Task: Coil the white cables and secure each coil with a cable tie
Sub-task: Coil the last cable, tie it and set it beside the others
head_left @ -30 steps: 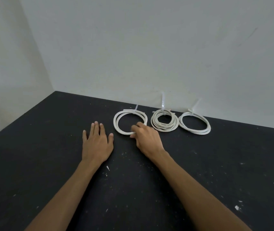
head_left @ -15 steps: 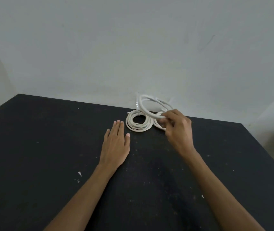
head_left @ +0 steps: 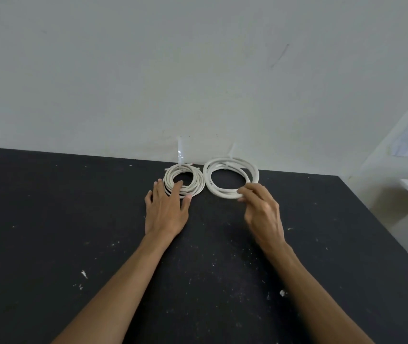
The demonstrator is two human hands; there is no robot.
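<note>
Cable coils (head_left: 183,182) and (head_left: 231,178) each carry a tie, so we judge the job nearly finished. Our left hand (head_left: 167,209) rests flat on one; our right hand (head_left: 262,212) pinches the other's rim.

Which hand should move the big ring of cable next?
Probably the right hand: its fingers already pinch the big coil's near edge. The left hand lies flat on the smaller coil.

Left hand (head_left: 165,212) flat on small coil (head_left: 184,181); right hand (head_left: 262,212) pinches large coil (head_left: 230,177).
</note>
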